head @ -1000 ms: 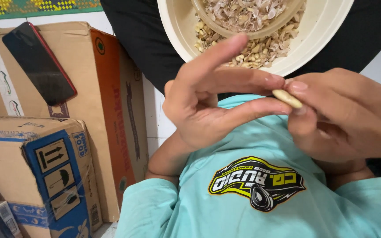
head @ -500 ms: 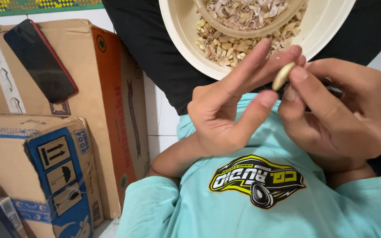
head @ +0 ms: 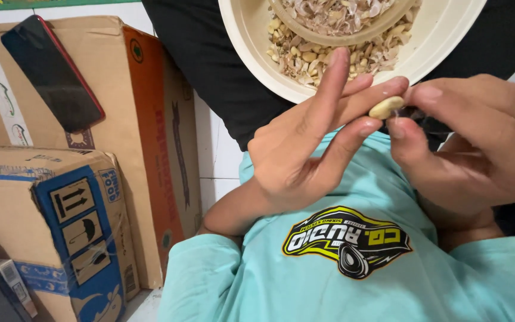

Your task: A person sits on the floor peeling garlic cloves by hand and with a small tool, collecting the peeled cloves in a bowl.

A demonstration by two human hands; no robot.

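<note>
A dark phone (head: 52, 74) is lying on top of the tall cardboard box (head: 144, 119) far to the left of the big cream bowl (head: 251, 42), and a second box with blue printing (head: 61, 220) is sitting below it, lower left of the bowl.

Just below the bowl's near rim, the left hand (head: 305, 149) is pinching one pale garlic clove (head: 387, 107) between its thumb and middle finger, with the index finger sticking up over the rim. To the right of it, also under the bowl, the right hand (head: 478, 143) is closing its thumb and forefinger on the other end of the same clove; something dark is showing between those fingers, but what it is cannot be told. So both hands are gripping the clove, which is hanging in the air just clear of the bowl's edge, above the teal shirt (head: 353, 262).

Inside the big bowl, a heap of pale cloves (head: 311, 56) is piling against the near wall, and a smaller bowl (head: 335, 36) resting in it is holding papery skins (head: 335, 11). Judging from that, a good share looks peeled already, this clove is mid-peel, and how many remain cannot be told.
</note>
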